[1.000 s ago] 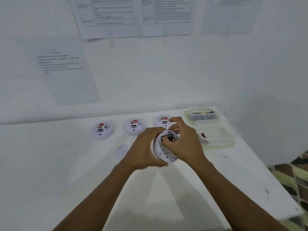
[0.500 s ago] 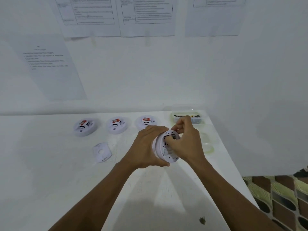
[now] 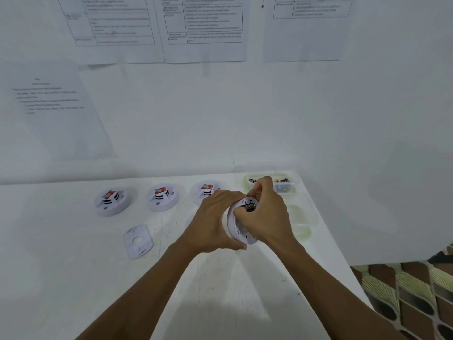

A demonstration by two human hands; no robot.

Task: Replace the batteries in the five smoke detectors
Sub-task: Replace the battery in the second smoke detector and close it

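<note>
**Operator:** Smoke detector point(image 3: 236, 228), white and round, tilted on edge above the white table point(image 3: 73, 278), near its right end. My left hand point(image 3: 213, 223) is wrapped around its rim from the left; my right hand point(image 3: 268, 217) closes fingers on the black battery point(image 3: 249, 207) at the open back.

**Observer:** Which step is shown?

**Operator:** Judged from the grip, the battery is being seated or drawn out; I cannot tell which. The next move calls for a steady hold on the body while the cell is worked square to its slot.

**Observer:** And beyond the hands?

**Operator:** A flat mounting plate point(image 3: 137, 241) lies to the left. Farther back, three detectors point(image 3: 158, 197) rest in a row, each with a red-labelled part on top. At the far right, a clear container point(image 3: 290, 187) holds small dark items, probably batteries. Printed sheets point(image 3: 206, 28) hang on the wall behind.
</note>
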